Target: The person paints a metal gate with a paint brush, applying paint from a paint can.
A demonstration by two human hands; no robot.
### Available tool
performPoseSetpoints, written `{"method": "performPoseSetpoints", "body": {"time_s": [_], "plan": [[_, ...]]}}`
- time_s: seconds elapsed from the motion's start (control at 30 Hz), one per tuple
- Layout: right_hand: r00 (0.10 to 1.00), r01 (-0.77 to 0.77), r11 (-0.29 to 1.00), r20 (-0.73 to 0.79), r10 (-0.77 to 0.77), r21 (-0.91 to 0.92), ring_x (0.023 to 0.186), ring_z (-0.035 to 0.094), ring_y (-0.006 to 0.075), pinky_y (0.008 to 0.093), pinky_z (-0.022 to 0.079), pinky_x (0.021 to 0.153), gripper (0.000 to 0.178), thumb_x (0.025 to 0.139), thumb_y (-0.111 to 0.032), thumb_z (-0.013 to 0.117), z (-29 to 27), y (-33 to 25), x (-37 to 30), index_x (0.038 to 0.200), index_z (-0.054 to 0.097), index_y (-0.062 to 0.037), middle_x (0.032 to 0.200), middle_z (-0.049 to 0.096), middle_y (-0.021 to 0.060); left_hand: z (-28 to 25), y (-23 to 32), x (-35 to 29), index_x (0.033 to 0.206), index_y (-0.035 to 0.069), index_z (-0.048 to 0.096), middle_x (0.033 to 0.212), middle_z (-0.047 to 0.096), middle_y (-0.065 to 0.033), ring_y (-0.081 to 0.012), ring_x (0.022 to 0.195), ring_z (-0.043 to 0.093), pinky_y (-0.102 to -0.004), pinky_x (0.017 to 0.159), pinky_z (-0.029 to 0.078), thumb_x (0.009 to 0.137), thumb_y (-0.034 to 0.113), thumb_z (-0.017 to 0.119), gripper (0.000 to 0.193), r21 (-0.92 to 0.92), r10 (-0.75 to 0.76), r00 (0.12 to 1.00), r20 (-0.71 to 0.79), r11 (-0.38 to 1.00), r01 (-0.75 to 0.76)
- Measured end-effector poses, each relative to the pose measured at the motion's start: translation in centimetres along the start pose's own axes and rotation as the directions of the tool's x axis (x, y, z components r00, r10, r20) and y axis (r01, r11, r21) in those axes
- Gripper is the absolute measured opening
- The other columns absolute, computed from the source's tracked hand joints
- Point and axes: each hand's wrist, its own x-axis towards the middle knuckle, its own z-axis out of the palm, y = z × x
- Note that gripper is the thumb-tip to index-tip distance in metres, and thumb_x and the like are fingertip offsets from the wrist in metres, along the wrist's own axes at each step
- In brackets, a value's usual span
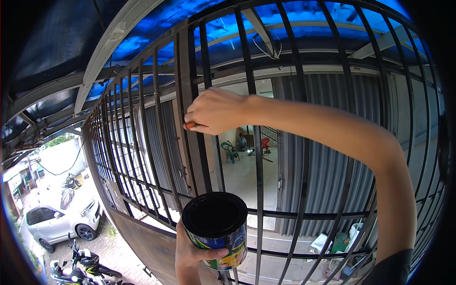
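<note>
An open paint can (222,240) with a colourful label and black paint inside is held upright low in the middle. My left hand (192,251) wraps around its lower side, the thumb across the label. Higher up, my right hand (216,111) is closed at a dark upright post (197,161) of the metal bar gate. A reddish-brown handle (190,125), like a paintbrush's, sticks out of that fist. Its far end is hidden by my fingers, and I cannot tell whether it touches the post.
Dark vertical bars (259,190) run across the view. Beyond them are grey corrugated shutters (332,156), a tiled room with green (231,149) and red chairs, and a seated person. A white car (61,216) and motorbikes (78,263) stand lower left.
</note>
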Motion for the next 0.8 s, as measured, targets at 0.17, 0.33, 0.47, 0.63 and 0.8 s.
{"method": "performPoseSetpoints", "body": {"time_s": [0.17,0.33,0.47,0.63,0.8], "plan": [[0.944,-0.274,0.943,-0.135,0.301,0.189,0.062,0.06,0.0277,0.0382,0.046,0.056,0.028,0.078,-0.028,0.059,-1.9,2.5,-0.2,0.069,0.06,-0.001,0.061,0.058,0.0123,0.4,0.1,0.1,0.108,-0.006,0.051,0.096,0.062,-0.0133,-0.0215,0.085,0.061,-0.0314,0.078,0.049,0.037,0.015,0.083,0.08,0.007,-0.011,0.999,0.035,1.0,0.011],[0.911,-0.219,0.975,-0.366,0.192,-0.034,0.062,0.06,0.0298,0.0382,0.049,0.056,0.022,0.078,-0.025,0.058,-2.2,5.2,1.0,0.074,0.063,-0.0037,0.064,0.06,0.0132,0.1,-0.4,0.2,0.108,-0.006,0.051,0.096,0.062,-0.0136,-0.0217,0.086,0.061,-0.0315,0.079,0.049,0.037,0.015,0.082,0.08,-0.007,-0.016,0.999,0.044,1.0,0.017],[0.999,-0.02,0.994,-0.033,0.017,-0.109,0.064,0.06,0.0253,0.0348,0.048,0.056,0.019,0.083,-0.023,0.053,-0.6,1.5,0.7,0.078,0.062,-0.0072,0.071,0.06,0.0096,0.1,-0.1,0.0,0.108,-0.006,0.05,0.096,0.061,-0.0137,-0.0217,0.086,0.061,-0.0315,0.079,0.049,0.037,0.014,0.082,0.08,-0.024,-0.016,1.0,0.021,1.0,0.016],[0.987,-0.109,0.984,-0.1,0.123,0.14,0.061,0.06,0.0261,0.0364,0.048,0.057,0.021,0.081,-0.027,0.056,-0.8,0.7,-0.2,0.075,0.061,-0.0065,0.063,0.059,0.0094,0.4,0.1,-0.1,0.108,-0.006,0.05,0.096,0.061,-0.0136,-0.0216,0.086,0.061,-0.0314,0.079,0.049,0.036,0.014,0.082,0.081,-0.009,-0.013,1.0,0.01,1.0,0.013],[0.917,-0.342,0.936,-0.185,0.352,0.085,0.065,0.061,0.0312,0.0397,0.05,0.059,0.021,0.075,-0.025,0.059,-2.4,5.2,0.2,0.073,0.064,-0.0042,0.068,0.061,0.0154,0.4,0.1,-0.1,0.108,-0.007,0.05,0.096,0.061,-0.0137,-0.0219,0.086,0.06,-0.0315,0.079,0.049,0.037,0.015,0.082,0.081,-0.014,-0.03,0.999,0.016,0.999,0.03]]}}
